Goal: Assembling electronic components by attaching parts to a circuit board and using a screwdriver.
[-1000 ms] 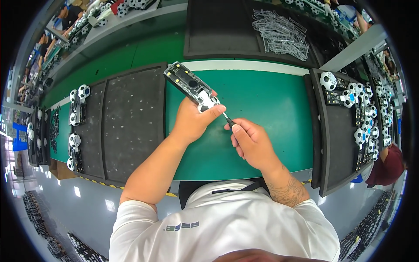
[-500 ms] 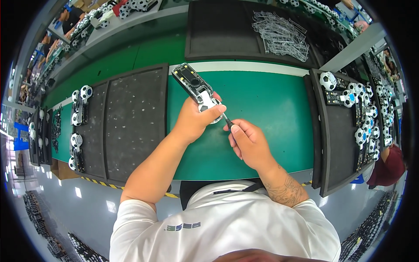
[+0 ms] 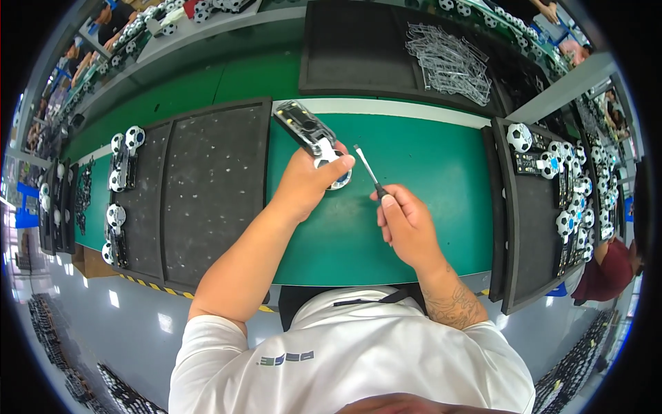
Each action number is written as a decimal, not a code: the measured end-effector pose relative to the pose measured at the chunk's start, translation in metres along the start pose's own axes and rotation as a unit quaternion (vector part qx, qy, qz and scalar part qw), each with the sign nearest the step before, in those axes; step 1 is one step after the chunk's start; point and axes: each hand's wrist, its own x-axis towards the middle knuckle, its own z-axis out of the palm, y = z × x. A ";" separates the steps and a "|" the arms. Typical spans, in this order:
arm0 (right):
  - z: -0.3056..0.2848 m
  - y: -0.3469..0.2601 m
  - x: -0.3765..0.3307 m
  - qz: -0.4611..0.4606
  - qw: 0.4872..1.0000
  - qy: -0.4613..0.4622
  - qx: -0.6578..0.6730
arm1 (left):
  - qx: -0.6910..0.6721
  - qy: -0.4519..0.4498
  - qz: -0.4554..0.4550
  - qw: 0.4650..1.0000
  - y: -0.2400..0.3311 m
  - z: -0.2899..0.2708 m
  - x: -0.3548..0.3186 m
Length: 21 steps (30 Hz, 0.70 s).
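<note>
My left hand (image 3: 308, 178) is closed round the lower end of a device with a dark, clear-topped rectangular body (image 3: 304, 124) and a round soccer-ball-patterned end (image 3: 336, 176). Its body tilts up and to the left over the green mat, and my thumb lies across the ball end. A flat-tipped screwdriver (image 3: 367, 168) with a dark handle is gripped in my right hand (image 3: 407, 222). The metal tip points up and left, apart from the device. My fingers cover most of the handle.
A green mat (image 3: 441, 207) covers the bench before me. To the left stands a black foam-lined tray (image 3: 214, 186) with soccer-ball devices (image 3: 117, 216) at its far side. Another tray (image 3: 527, 238) at right holds several more. Clear plastic parts (image 3: 452, 62) lie heaped in the back tray (image 3: 358, 52).
The screwdriver has come away from the ball end, and my right hand has moved slightly right and down with it. My left hand still holds the device in nearly the same place.
</note>
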 end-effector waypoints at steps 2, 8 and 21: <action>-0.002 -0.002 0.000 -0.001 0.999 0.015 -0.029 | 0.039 -0.006 -0.002 0.999 -0.001 -0.003 -0.001; -0.001 -0.002 -0.002 -0.043 0.994 -0.029 -0.101 | 0.188 -0.082 0.023 0.978 -0.002 0.000 -0.007; -0.007 -0.016 -0.015 -0.058 0.987 -0.003 -0.152 | 0.303 -0.084 0.111 0.943 0.005 0.011 -0.011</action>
